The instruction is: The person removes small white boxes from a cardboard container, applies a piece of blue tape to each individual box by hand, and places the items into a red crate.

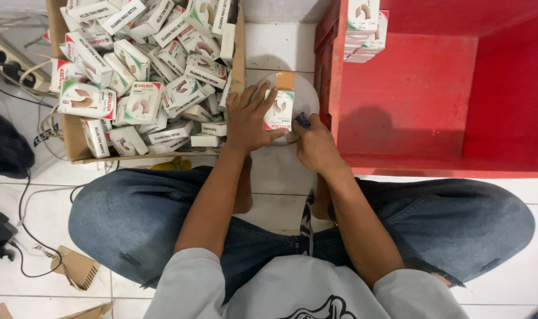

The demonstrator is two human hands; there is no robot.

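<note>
White floor tiles: both hands (281, 127) grip a small white box (279, 110) beside a red crate (399, 88).

This looks like a small packing workroom set up on a white tiled floor (281, 44). Left of the red plastic crate (452, 100) stands a cardboard carton (74, 139) heaped with identical small white boxes (145, 103); further left lies a power strip (12, 62) with cables.

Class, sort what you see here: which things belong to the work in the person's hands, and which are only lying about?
In use:
left hand holding a small white box
right hand with a dark marker
round clear lid beneath
cardboard carton of boxes
red crate with stacked boxes

Lying about:
power strip
black cables
cardboard scraps
dark cloth
</note>
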